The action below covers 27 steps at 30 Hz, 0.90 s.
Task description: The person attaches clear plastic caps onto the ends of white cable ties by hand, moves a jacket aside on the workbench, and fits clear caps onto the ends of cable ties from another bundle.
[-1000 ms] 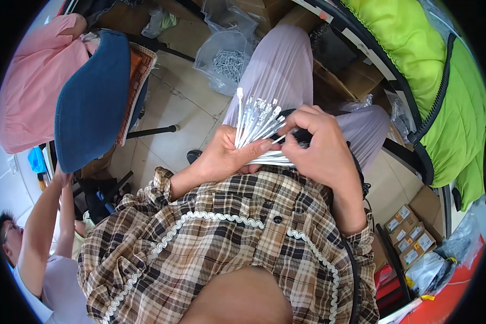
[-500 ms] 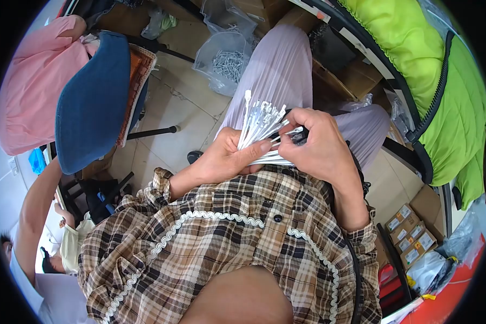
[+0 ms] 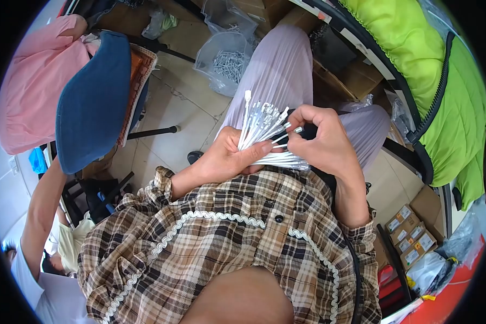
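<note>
A fanned bundle of thin white cables (image 3: 260, 129) with small metal-looking ends is held over my lap. My left hand (image 3: 229, 156) is wrapped round its middle, thumb on top. On the bundle's right side, my right hand (image 3: 324, 141) has its thumb and forefinger bent close to the tip of one white cable that stands apart from the rest. Whether those fingertips grip that tip is hard to make out. More cable ends stick out to the right below my right hand.
A clear bag of small metal parts (image 3: 228, 65) lies beyond my knees. A blue-backed chair (image 3: 94, 102) is at left, near other people's arms and clothing. Green fabric (image 3: 459, 119) hangs at right above small labelled boxes (image 3: 410, 235).
My right hand has shifted slightly right and its thumb and forefinger have parted a little. More cable ends show below it. At left, a co-worker's arm has moved.
</note>
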Each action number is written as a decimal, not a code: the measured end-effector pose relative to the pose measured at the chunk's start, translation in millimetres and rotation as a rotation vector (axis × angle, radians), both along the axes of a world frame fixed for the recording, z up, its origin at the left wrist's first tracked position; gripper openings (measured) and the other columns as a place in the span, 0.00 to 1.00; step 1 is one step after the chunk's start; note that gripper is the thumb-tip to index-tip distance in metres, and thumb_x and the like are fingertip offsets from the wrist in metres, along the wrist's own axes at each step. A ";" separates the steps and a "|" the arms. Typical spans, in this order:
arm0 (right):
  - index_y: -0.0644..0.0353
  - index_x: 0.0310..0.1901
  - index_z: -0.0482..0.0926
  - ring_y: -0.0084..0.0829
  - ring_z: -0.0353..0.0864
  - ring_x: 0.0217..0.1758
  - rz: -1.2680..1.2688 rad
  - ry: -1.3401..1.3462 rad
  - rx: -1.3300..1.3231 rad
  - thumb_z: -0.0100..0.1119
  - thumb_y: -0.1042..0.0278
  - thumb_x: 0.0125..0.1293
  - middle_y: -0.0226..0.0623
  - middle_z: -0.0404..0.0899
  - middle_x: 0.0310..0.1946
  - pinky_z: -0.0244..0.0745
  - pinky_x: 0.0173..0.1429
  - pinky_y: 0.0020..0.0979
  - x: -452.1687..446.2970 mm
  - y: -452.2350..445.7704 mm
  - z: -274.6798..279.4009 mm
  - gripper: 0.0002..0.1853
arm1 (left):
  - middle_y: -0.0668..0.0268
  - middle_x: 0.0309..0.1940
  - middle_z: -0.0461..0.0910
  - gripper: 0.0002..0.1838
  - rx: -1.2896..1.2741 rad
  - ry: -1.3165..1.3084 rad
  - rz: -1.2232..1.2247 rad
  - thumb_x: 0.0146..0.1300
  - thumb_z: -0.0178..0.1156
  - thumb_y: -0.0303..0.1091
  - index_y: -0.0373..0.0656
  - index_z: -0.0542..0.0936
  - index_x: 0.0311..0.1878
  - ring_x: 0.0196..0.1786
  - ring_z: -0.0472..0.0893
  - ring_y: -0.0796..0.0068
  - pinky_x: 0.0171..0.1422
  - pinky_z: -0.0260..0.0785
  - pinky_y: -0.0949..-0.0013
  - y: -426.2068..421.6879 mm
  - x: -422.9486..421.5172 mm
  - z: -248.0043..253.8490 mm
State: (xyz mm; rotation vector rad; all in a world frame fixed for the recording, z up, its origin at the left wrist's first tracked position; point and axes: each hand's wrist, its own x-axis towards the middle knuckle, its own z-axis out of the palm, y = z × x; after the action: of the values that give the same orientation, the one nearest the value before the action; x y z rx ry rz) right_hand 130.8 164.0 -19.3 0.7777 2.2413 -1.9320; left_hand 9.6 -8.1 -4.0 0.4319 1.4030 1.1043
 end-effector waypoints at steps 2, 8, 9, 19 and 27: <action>0.67 0.29 0.79 0.21 0.69 0.26 0.022 0.024 -0.048 0.58 0.78 0.48 0.31 0.78 0.23 0.66 0.35 0.20 -2.5 1.0 3.1 0.05 | 0.72 0.14 0.72 0.12 0.003 0.000 0.004 0.69 0.56 0.31 0.38 0.81 0.30 0.16 0.66 0.88 0.18 0.57 0.83 0.0 0.3 0.3; 0.67 0.30 0.79 0.20 0.69 0.26 0.067 0.079 -0.193 0.60 0.78 0.48 0.31 0.78 0.23 0.66 0.34 0.20 -7.9 -1.2 4.6 0.05 | 0.72 0.14 0.73 0.12 0.022 0.014 0.000 0.69 0.56 0.31 0.38 0.81 0.30 0.16 0.67 0.88 0.18 0.57 0.83 -1.0 0.2 -2.4; 0.67 0.30 0.79 0.20 0.69 0.26 0.054 0.065 -0.196 0.61 0.78 0.49 0.31 0.78 0.23 0.66 0.34 0.20 -8.3 -2.7 2.4 0.05 | 0.71 0.14 0.73 0.12 0.024 0.018 -0.011 0.70 0.55 0.32 0.38 0.80 0.30 0.17 0.67 0.88 0.18 0.57 0.83 -1.8 -0.1 -3.6; 0.67 0.31 0.80 0.19 0.70 0.28 0.020 0.075 0.133 0.63 0.77 0.49 0.31 0.79 0.24 0.66 0.36 0.19 -7.0 -10.1 8.5 0.06 | 0.72 0.13 0.71 0.17 -0.009 -0.036 -0.003 0.71 0.54 0.35 0.39 0.78 0.26 0.16 0.65 0.88 0.18 0.55 0.82 -3.4 -0.7 -1.3; 0.65 0.31 0.81 0.19 0.71 0.30 -0.057 0.118 -0.325 0.62 0.78 0.49 0.31 0.79 0.27 0.66 0.40 0.18 -5.9 -1.2 -7.3 0.06 | 0.72 0.12 0.69 0.19 0.002 -0.004 -0.013 0.72 0.53 0.36 0.41 0.75 0.22 0.15 0.62 0.87 0.18 0.54 0.82 -3.8 1.0 1.2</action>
State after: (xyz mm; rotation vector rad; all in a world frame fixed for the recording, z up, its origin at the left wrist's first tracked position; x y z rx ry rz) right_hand 124.9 162.7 -26.6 0.7049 1.9040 -2.3435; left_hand 10.6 -11.9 -2.7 0.4400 1.3942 1.0952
